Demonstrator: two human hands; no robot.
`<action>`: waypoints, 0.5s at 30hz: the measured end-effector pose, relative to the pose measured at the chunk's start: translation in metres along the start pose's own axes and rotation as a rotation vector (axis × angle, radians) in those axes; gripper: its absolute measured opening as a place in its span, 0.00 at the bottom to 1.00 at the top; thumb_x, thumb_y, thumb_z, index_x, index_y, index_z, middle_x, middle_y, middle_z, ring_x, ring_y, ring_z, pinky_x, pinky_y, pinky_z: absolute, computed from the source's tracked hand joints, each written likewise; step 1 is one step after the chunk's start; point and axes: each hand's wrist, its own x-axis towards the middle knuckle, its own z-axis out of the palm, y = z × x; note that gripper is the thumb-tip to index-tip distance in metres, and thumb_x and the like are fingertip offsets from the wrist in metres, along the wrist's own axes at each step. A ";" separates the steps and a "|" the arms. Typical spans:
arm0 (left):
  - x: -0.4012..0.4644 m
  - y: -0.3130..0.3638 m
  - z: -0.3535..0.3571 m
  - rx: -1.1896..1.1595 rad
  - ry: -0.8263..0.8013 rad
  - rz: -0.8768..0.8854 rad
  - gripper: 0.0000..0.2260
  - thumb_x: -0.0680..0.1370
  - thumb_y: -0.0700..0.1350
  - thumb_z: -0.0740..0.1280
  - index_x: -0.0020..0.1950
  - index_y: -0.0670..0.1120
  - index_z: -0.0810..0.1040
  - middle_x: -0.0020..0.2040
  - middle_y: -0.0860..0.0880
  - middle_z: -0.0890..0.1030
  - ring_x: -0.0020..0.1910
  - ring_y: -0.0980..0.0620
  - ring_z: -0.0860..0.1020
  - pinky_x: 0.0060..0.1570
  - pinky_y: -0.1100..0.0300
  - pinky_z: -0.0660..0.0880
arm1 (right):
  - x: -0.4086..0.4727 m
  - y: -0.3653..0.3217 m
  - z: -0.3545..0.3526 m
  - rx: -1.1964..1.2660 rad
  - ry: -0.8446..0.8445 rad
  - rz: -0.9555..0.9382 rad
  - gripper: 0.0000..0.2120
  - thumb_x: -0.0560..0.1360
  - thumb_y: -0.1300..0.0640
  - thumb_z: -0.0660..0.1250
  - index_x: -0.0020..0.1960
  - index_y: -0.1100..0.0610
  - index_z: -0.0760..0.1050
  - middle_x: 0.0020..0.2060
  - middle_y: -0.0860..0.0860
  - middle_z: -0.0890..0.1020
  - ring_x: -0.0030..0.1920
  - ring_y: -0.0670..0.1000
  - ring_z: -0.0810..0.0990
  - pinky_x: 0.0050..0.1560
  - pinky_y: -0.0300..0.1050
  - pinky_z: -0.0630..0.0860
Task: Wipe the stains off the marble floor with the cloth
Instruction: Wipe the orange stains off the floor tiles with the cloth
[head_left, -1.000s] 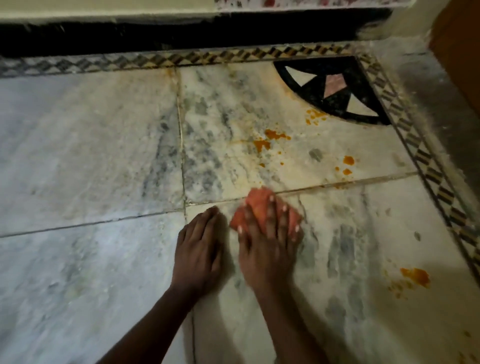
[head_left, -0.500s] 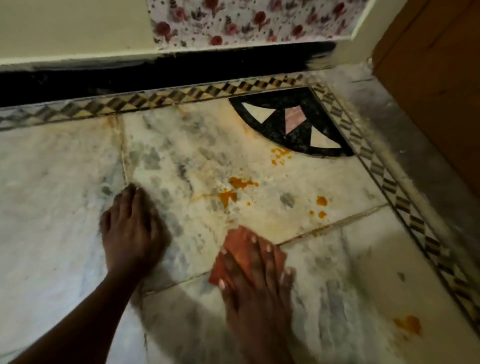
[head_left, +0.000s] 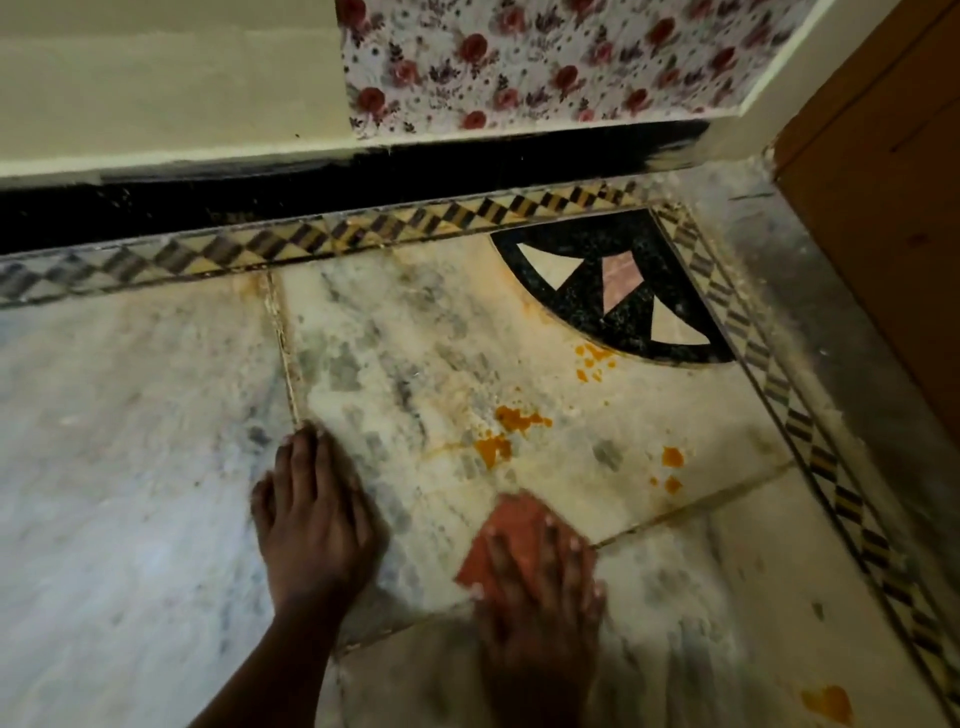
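An orange-red cloth (head_left: 511, 525) lies folded on the marble floor (head_left: 130, 467), and my right hand (head_left: 540, 597) presses flat on it with fingers spread. My left hand (head_left: 311, 519) rests palm down on the marble to the left, beside a tile joint. Orange stains (head_left: 511, 421) sit just beyond the cloth. Smaller orange spots (head_left: 672, 457) lie to the right, more orange flecks (head_left: 592, 358) mark the edge of the black inlay, and another orange patch (head_left: 828, 701) shows at the lower right.
A black corner inlay (head_left: 613, 291) with pale triangles lies at the far right. A chequered border strip (head_left: 311, 244) runs along the black skirting and down the right side. A wooden door (head_left: 883, 182) stands on the right, and a floral fabric (head_left: 545, 57) hangs above.
The view has lifted toward the wall. My left hand has shifted away from the right hand to the tile joint. My right hand has slid the cloth forward, closer to the orange stains.
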 end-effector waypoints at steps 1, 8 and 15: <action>0.001 0.000 0.001 0.002 -0.009 0.001 0.34 0.77 0.52 0.60 0.82 0.40 0.62 0.82 0.40 0.64 0.81 0.39 0.63 0.77 0.40 0.59 | 0.016 0.009 0.004 -0.014 0.000 0.076 0.28 0.79 0.36 0.61 0.79 0.35 0.68 0.83 0.53 0.65 0.83 0.61 0.63 0.76 0.70 0.64; 0.000 0.000 0.003 0.008 -0.017 0.007 0.33 0.79 0.52 0.58 0.82 0.40 0.62 0.83 0.41 0.62 0.82 0.40 0.61 0.77 0.39 0.59 | 0.146 -0.040 0.028 0.015 -0.160 0.187 0.31 0.81 0.31 0.47 0.83 0.34 0.56 0.87 0.55 0.48 0.85 0.63 0.45 0.82 0.70 0.46; 0.000 -0.002 0.004 0.005 -0.039 -0.013 0.32 0.80 0.53 0.57 0.83 0.42 0.61 0.85 0.43 0.60 0.83 0.42 0.60 0.79 0.41 0.57 | 0.119 0.025 0.009 0.002 -0.170 0.197 0.28 0.82 0.34 0.47 0.82 0.32 0.57 0.86 0.52 0.52 0.84 0.63 0.52 0.79 0.72 0.53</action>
